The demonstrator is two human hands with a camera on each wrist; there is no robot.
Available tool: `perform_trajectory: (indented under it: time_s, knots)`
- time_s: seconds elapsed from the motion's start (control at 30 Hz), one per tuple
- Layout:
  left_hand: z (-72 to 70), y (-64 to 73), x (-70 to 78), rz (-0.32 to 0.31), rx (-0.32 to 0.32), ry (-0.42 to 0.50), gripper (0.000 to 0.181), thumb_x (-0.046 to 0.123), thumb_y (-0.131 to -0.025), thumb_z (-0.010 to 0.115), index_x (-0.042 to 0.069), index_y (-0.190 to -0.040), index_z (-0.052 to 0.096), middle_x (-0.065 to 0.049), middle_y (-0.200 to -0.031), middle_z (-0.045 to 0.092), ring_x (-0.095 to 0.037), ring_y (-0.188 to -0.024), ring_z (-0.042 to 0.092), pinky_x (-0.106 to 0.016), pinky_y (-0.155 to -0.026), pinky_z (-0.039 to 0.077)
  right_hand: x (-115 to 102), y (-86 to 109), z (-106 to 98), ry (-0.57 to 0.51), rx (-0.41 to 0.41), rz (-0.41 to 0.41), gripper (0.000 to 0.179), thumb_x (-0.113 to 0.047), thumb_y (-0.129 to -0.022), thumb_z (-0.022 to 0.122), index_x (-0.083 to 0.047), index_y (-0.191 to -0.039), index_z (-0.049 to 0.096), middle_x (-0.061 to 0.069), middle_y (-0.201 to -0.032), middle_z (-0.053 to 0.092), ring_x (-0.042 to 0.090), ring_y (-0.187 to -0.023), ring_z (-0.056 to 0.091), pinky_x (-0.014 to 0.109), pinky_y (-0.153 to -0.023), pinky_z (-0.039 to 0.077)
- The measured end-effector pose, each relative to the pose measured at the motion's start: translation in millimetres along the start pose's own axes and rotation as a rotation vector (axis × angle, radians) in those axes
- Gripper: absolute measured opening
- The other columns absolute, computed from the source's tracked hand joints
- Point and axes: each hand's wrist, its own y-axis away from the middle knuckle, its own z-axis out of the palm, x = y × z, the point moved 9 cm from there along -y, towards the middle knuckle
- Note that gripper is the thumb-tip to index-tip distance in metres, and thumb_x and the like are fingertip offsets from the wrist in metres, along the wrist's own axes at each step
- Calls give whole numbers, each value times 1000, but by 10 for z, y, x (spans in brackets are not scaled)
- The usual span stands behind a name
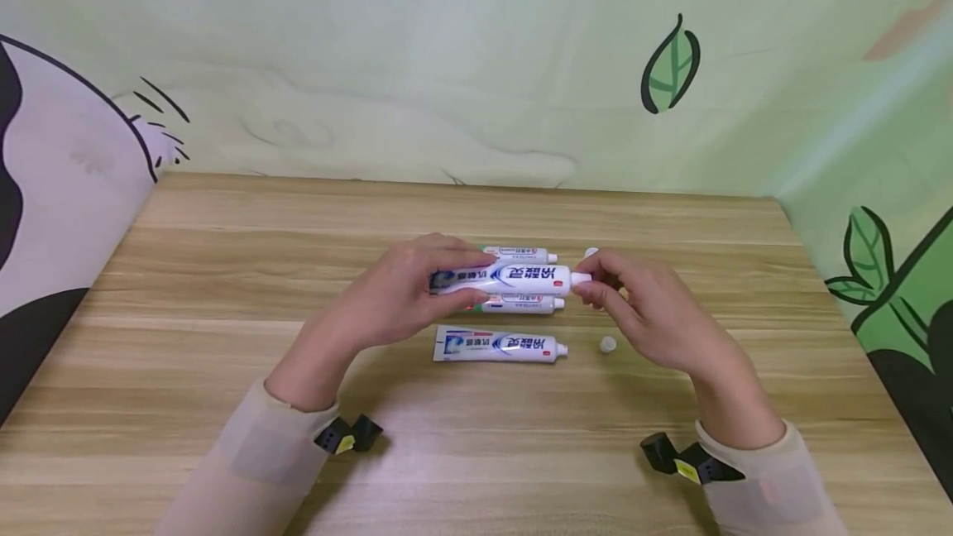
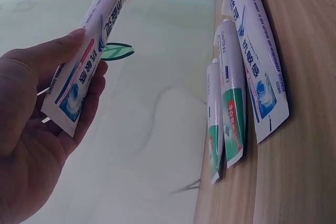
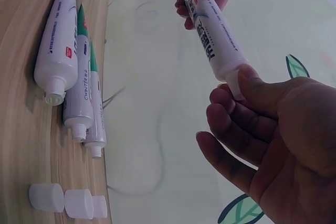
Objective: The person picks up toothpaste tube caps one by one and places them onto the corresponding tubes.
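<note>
A white and blue toothpaste tube [image 1: 532, 279] is raised over the table, its cap end pointing right. My left hand [image 1: 395, 288] holds it near the flat end, thumb on one side and fingers on the other. At the other end, my right hand [image 1: 655, 308] pinches the white cap [image 3: 234, 85] between thumb and forefinger. A matching blue toothpaste tube [image 1: 502, 346] lies uncapped on the table, nearer the body. Two green and white toothpaste tubes [image 2: 232, 93] lie beside it, also uncapped; the raised tube partly covers them in the head view.
Three loose white caps [image 3: 79, 204] stand in a row on the wooden table [image 1: 476, 445], to the right of the tube necks. A printed cloth [image 1: 417, 64] hangs behind the table and along its sides.
</note>
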Motion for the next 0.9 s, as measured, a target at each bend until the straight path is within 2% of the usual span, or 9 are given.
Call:
perform_trajectory:
  time_s: [0.33,0.63,0.9]
  knots:
    - [-1,-8,-6,2,3,-9,40,24,-94,78,15,-133,71,-8,-131,71,-22,-120,67,-42,-99,56,12,-4,-2,-27,-8,-1,9,-12,-104,62,-9,-108,69,-3,-87,66,16,-80,61,28,-72,51]
    - [-47,-4,27,28,24,-3,40,22,-94,79,13,-132,72,-8,-132,71,-21,-121,67,-41,-97,57,15,-8,-63,-43,39,-24,13,-10,-100,68,-7,-113,70,1,-99,74,12,-87,64,33,-77,56]
    - [-48,6,41,40,31,-2,41,22,-94,79,13,-133,72,-8,-132,71,-21,-119,67,-40,-94,57,4,24,-143,-44,85,-52,15,-8,-99,68,-8,-114,71,0,-102,76,11,-88,67,30,-77,55]
